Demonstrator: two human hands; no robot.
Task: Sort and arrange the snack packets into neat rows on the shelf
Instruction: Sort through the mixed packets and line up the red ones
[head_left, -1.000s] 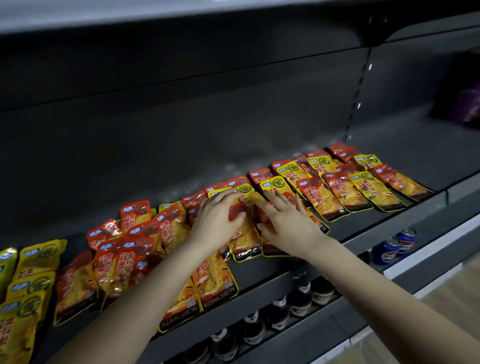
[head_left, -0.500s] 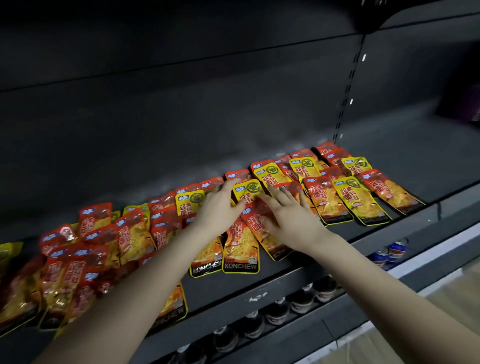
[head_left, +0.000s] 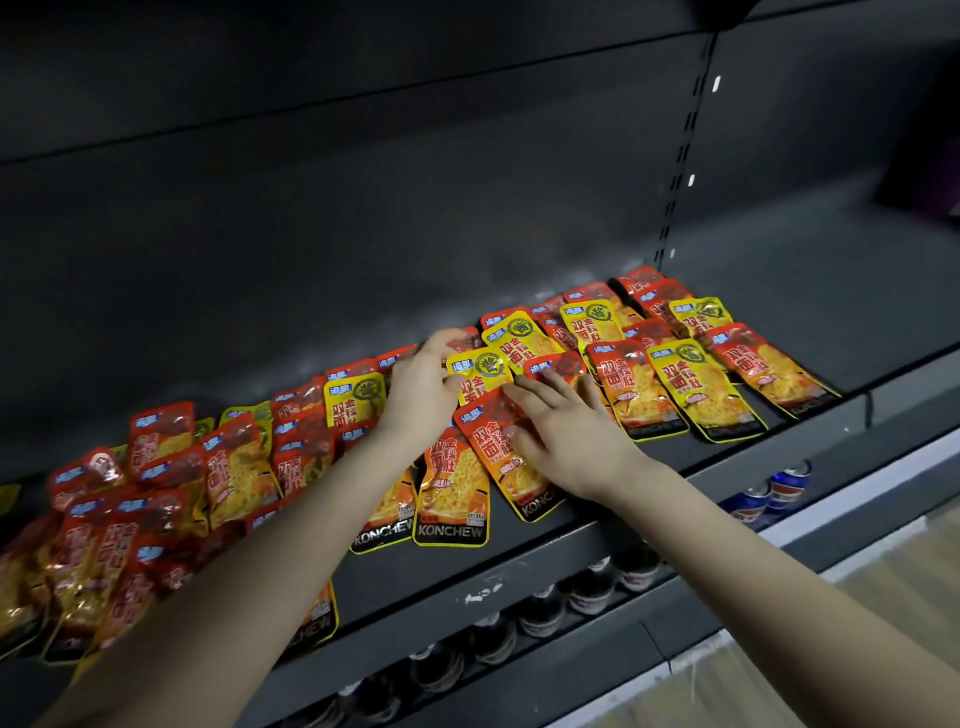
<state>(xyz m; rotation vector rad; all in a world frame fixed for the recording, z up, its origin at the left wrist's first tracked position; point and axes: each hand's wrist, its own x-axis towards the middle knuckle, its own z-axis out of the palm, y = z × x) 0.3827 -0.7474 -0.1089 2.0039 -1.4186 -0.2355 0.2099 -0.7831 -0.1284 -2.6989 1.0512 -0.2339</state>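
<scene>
– So, what's nearest?
– The shelf (head_left: 545, 556) front lip, with bottles (head_left: 587, 592) on the tier below. Just behind the lip lies a front packet (head_left: 452, 499), its long axis running almost straight front to back, brand end toward us.
– And the hands?
– Just beyond it. The right hand (head_left: 561, 436) lies flat with straight fingers, pressing on a red packet (head_left: 485, 447) and gripping nothing. That packet slants, its lettered end swung to the near right, and it overlaps the front packet's edge. The left hand (head_left: 421, 384) is a little farther in. Its thumb and curled fingers seem to pinch the left corner of a yellow packet (head_left: 483, 371), which touches the red one's far end.
– Which way should they go?
– Rightward, I'd judge. The tidy rows (head_left: 696, 389) lie to the right and farther back, just beside the right hand, and their packets slant much as the red one does. The jumbled heap (head_left: 156, 493) is off to the left. So the right hand is nearer the rows' open end, and the red packet looks to need a sideways slide more than a turn.
– Beyond that?
– Only the dark back wall (head_left: 363, 234).
</scene>
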